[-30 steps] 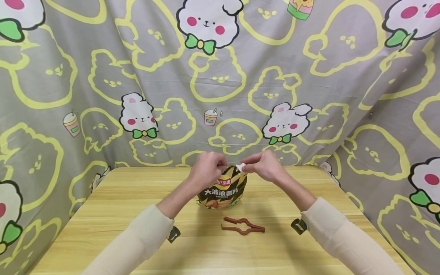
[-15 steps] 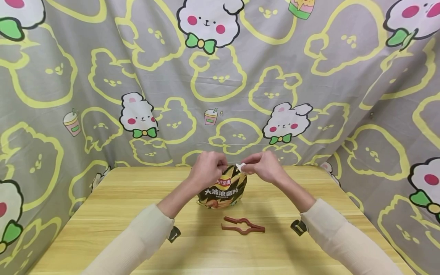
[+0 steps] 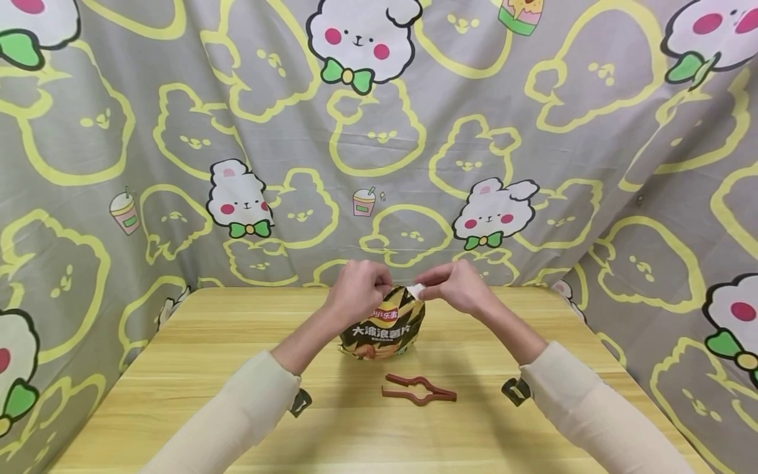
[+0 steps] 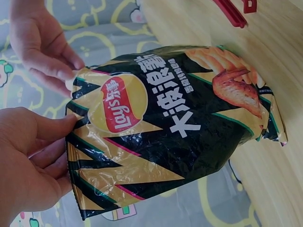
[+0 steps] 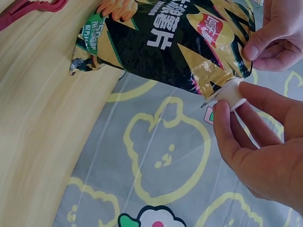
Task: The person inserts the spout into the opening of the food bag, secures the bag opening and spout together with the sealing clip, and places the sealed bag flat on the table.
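A black and gold Lay's chip bag (image 3: pixel 379 332) stands on the table in the head view, its top edge between my hands. My left hand (image 3: pixel 358 289) pinches that top edge, thumb on the printed front in the left wrist view (image 4: pixel 33 158). At the bag's top right corner, my right hand (image 3: pixel 456 288) pinches a small white clip-like piece (image 5: pixel 230 93) between thumb and fingers. The white piece overlaps the corner in the right wrist view. Nearer the person lies a dark red tong-shaped tool (image 3: pixel 419 390), its two arms spread apart.
The wooden table (image 3: pixel 237 395) ends just behind the bag. A grey curtain (image 3: pixel 379 151) with yellow cartoon outlines hangs at the back and both sides.
The bag and left hand hold their place. The right fingers have shifted slightly on the white piece at the bag's corner, and more of it shows.
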Tool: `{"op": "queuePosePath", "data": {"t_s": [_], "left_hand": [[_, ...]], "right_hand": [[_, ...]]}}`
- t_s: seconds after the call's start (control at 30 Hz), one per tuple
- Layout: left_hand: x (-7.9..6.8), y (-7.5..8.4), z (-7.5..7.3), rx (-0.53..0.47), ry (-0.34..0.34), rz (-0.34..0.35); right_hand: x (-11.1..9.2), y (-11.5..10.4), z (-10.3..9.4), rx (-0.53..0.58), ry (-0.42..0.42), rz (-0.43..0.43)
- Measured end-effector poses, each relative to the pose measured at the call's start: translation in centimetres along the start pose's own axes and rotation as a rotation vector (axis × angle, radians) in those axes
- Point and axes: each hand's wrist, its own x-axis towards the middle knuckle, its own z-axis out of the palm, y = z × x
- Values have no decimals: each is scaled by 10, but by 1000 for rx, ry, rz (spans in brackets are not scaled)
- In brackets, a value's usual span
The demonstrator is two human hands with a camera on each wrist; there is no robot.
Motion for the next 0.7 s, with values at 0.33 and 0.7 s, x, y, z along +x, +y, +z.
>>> {"op": "queuePosePath", "data": {"t_s": [0.33,0.7], "left_hand": [[-1,-3,0,-2,9,8],[-1,-3,0,-8,13,13]], "right_hand": [[0,1,0,37,-28,20],[-1,5,-5,7,-36,13]]}}
